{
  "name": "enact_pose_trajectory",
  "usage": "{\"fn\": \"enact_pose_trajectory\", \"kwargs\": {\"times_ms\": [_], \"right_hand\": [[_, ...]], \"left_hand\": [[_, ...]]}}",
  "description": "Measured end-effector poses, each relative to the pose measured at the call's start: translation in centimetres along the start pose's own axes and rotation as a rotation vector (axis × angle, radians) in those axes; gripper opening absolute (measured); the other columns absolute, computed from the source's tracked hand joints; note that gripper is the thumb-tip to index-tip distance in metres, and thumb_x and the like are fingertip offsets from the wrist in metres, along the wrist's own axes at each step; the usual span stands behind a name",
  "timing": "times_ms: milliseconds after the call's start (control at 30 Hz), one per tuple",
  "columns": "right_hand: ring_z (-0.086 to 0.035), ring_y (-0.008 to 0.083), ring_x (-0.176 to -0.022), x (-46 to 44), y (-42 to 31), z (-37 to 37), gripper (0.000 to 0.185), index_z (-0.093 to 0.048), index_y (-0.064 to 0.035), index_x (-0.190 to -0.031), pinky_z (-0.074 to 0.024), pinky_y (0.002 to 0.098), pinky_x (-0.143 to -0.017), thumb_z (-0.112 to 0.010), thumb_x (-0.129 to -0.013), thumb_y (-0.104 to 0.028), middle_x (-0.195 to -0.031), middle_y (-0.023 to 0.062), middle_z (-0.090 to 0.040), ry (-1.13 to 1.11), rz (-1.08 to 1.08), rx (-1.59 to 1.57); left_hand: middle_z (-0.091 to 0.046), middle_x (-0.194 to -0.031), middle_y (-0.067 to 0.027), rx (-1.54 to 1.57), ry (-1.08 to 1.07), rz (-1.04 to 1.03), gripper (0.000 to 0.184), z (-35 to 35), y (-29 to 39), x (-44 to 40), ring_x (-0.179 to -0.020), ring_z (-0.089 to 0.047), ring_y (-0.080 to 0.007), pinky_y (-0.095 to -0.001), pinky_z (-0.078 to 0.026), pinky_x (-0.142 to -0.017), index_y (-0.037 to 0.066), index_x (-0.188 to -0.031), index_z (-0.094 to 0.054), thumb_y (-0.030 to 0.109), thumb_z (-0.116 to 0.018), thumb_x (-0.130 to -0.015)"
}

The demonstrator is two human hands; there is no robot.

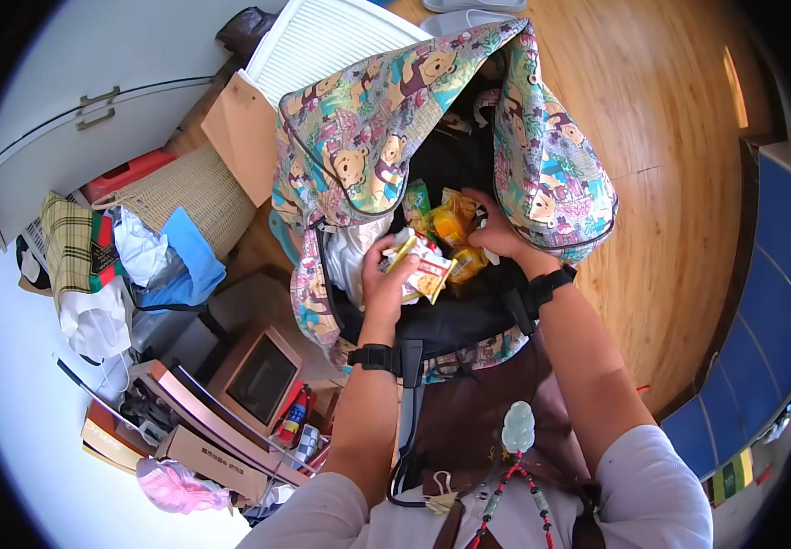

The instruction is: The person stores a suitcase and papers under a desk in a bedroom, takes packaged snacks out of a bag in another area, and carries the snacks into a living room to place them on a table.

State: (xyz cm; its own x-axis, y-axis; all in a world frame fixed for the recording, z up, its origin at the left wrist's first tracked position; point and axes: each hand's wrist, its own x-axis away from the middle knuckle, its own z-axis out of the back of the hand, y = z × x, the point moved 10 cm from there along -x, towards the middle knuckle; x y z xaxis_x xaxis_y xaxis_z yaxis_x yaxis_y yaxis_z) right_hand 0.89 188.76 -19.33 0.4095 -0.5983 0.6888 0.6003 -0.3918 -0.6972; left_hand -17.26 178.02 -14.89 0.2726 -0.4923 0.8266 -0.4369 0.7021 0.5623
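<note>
Where the bag [350,169] gapes at upper centre of frame, handling looks the step in hand: left hand [383,282], grip closed, holds a pale packet [428,277], right hand [503,236] is at yellow packets [449,226], grip too hidden to tell, any move calling for light pinching.

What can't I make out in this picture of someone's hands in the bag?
All in the head view:
Bag: deep inside, hidden by shadow and flap.
Packet in the left hand: print too small.
Right hand: some fingertips, hidden among yellow packets.
Grey slippers: cut off by the top edge.
</note>
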Motion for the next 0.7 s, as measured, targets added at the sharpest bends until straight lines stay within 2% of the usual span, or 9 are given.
{"fn": "enact_pose_trajectory", "kwargs": {"times_ms": [67, 133, 167, 267, 300, 400, 533, 600, 700], "right_hand": [[-0.045, 0.0308, -0.117, -0.3, 0.6, -0.4, 0.084, -0.039, -0.0134, -0.133, -0.0338, 0.0335, -0.099, -0.068, -0.054, -0.013, -0.121, 0.0149, -0.051, -0.027, -0.074, -0.136], [-0.043, 0.0308, -0.119, -0.7, 0.3, -0.7, 0.085, -0.038, -0.0139, -0.135, -0.0328, 0.0336, -0.1, -0.068, -0.055, -0.013, -0.125, 0.0154, -0.048, -0.019, -0.034, -0.177], [-0.042, 0.0305, -0.12, -0.7, 0.7, -0.9, 0.086, -0.037, -0.0134, -0.135, -0.0322, 0.0331, -0.101, -0.068, -0.055, -0.012, -0.126, 0.0159, -0.047, -0.023, -0.047, -0.222], [-0.043, 0.0287, -0.118, -0.5, 1.4, -1.6, 0.089, -0.032, -0.0156, -0.139, -0.0336, 0.0321, -0.099, -0.066, -0.057, -0.009, -0.129, 0.0155, -0.045, -0.063, -0.09, -0.354], [-0.045, 0.0273, -0.116, -0.4, 1.4, -2.1, 0.091, -0.028, -0.0184, -0.141, -0.0356, 0.0316, -0.097, -0.065, -0.059, -0.007, -0.129, 0.0147, -0.045, -0.101, -0.12, -0.438], [-0.045, 0.0259, -0.117, 0.6, 0.7, -2.6, 0.092, -0.026, -0.016, -0.142, -0.036, 0.0302, -0.097, -0.065, -0.06, -0.004, -0.13, 0.0147, -0.043, -0.166, -0.212, -0.67], [-0.046, 0.025, -0.115, 1.2, -0.4, -2.8, 0.089, -0.029, -0.0115, -0.141, -0.0363, 0.0298, -0.096, -0.063, -0.059, -0.002, -0.127, 0.0143, -0.045, -0.15, -0.19, -0.707], [-0.047, 0.0244, -0.114, 2.0, -1.9, -2.5, 0.087, -0.03, -0.0101, -0.14, -0.0367, 0.0286, -0.095, -0.063, -0.059, -0.002, -0.125, 0.0145, -0.047, -0.131, -0.138, -0.613], [-0.055, 0.0271, -0.105, 5.0, -6.0, -0.5, 0.082, -0.039, -0.0051, -0.133, -0.0417, 0.028, -0.091, -0.064, -0.056, -0.006, -0.115, 0.017, -0.057, -0.104, -0.082, -0.418]], "left_hand": [[-0.052, -0.115, -0.0151, -0.252, -0.006, -0.192, 0.073, 0.2, 1.0, -0.6, -0.104, -0.054, -0.0219, -0.0323, -0.048, -0.086, 0.004, -0.133, -0.035, 0.002, -0.07, -0.069], [-0.051, -0.118, -0.0154, -0.382, -0.048, -0.199, 0.085, -1.1, 1.2, -0.6, -0.105, -0.053, -0.0227, -0.0335, -0.047, -0.086, 0.007, -0.139, -0.028, 0.0, -0.071, -0.066], [-0.051, -0.118, -0.015, -0.232, -0.078, -0.061, 0.089, -1.5, -0.1, -1.1, -0.103, -0.054, -0.0232, -0.0346, -0.047, -0.086, 0.01, -0.14, -0.025, -0.002, -0.071, -0.064], [-0.051, -0.118, -0.015, -0.169, -0.14, 0.041, 0.092, -2.9, 0.0, -1.8, -0.103, -0.055, -0.0237, -0.0346, -0.046, -0.087, 0.012, -0.141, -0.023, -0.004, -0.07, -0.064], [-0.051, -0.117, -0.0152, -0.14, -0.173, 0.037, 0.093, -2.9, -0.1, -2.2, -0.102, -0.055, -0.0245, -0.0348, -0.046, -0.088, 0.011, -0.141, -0.022, -0.004, -0.07, -0.063], [-0.05, -0.121, -0.0137, -0.046, -0.28, 0.051, 0.09, -3.9, -0.7, -2.6, -0.109, -0.053, -0.0244, -0.0353, -0.043, -0.092, 0.008, -0.142, -0.021, 0.0, -0.068, -0.065], [-0.05, -0.123, -0.0132, 0.077, -0.341, 0.078, 0.091, -4.6, -0.3, -2.0, -0.109, -0.053, -0.024, -0.0343, -0.042, -0.093, 0.007, -0.141, -0.022, 0.001, -0.07, -0.064], [-0.05, -0.123, -0.0126, 0.093, -0.362, 0.082, 0.09, -4.6, 0.3, 0.0, -0.109, -0.053, -0.0239, -0.0347, -0.042, -0.093, 0.006, -0.141, -0.021, 0.002, -0.069, -0.065], [-0.05, -0.122, -0.012, 0.121, -0.355, 0.033, 0.091, -4.3, 2.3, 3.8, -0.108, -0.054, -0.0234, -0.0347, -0.044, -0.092, 0.008, -0.142, -0.021, 0.003, -0.068, -0.064]]}}
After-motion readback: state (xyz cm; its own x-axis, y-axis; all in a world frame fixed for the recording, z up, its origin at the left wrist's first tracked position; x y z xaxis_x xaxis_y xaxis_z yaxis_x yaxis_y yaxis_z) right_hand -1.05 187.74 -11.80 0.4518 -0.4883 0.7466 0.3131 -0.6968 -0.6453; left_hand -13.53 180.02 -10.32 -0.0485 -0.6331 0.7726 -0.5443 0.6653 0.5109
